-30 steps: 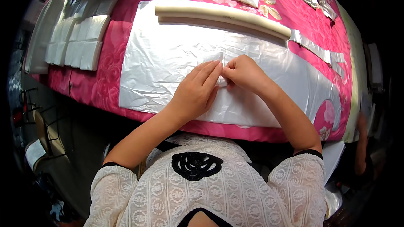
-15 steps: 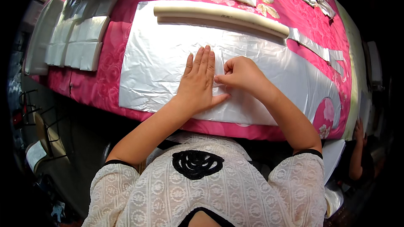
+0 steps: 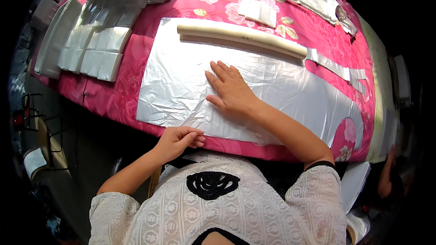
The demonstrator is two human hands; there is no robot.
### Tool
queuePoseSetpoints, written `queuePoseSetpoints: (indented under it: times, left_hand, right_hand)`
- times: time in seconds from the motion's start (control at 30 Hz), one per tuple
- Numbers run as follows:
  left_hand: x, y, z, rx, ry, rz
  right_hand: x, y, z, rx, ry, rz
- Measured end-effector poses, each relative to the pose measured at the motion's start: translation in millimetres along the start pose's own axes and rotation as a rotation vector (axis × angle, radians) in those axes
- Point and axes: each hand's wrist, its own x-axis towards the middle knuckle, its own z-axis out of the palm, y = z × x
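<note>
- Foil sheet (image 3: 190, 86), wide and silvery, lies flat on the pink flowered tablecloth (image 3: 122, 90), its near edge by the table's front
- Right hand (image 3: 231, 91) rests palm down on the sheet, fingers straight and slightly spread, gripping nothing
- Left hand (image 3: 179, 139) sits at the sheet's near edge, fingertips pinched together there; whether they grip the foil I cannot tell
- Cream roll (image 3: 240, 36) lies across the sheet's far side
- Folded foil squares (image 3: 97, 52) sit in rows to the left
</note>
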Motion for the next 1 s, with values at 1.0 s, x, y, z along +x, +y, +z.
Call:
queuePoseSetpoints:
  times: [1.0]
  left_hand:
    - [238.1, 188.3, -31.0, 0.693, 0.314, 0.501]
  right_hand:
    - [58.0, 216.5, -105.4, 0.865, 0.421, 0.848]
